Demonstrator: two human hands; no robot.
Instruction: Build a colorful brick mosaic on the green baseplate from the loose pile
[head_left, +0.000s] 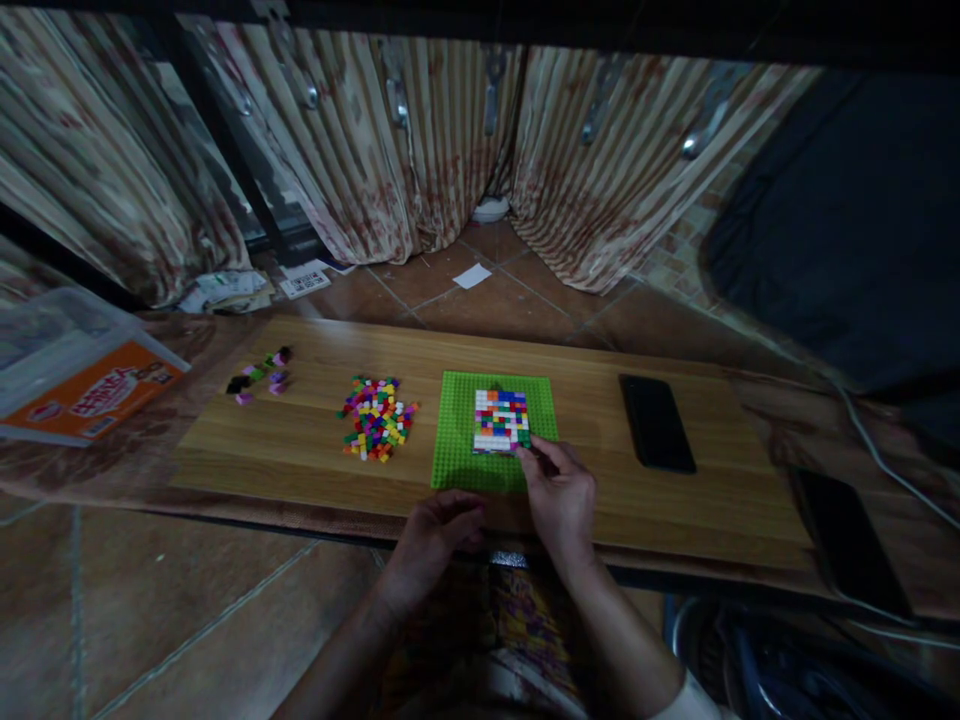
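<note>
Your R hand [564, 505] reaches over the near right part of the green plate [454, 430], w/ its thumb and finger tips close together at the near right corner of the build [501, 420], next to a green brick [523, 438]; if they are clamped on a brick, I can't tell. Your L hand [435, 540] is at the near edge of the tabletop [585, 400], just beside the near edge of the plate; its fingers are curled inward, and I can't tell if they hold sth. The build lies flat on the plate, approx. in the middle, w/ white rows at its near side and mixed colours above. Left of the plate is the pile [377, 418] of loose bricks, and toward the far left corner of the tabletop a few linked pcs [259, 372]. A phone [657, 422] lies toward the right edge. Beyond the left edge stands a box [97, 395].
</note>
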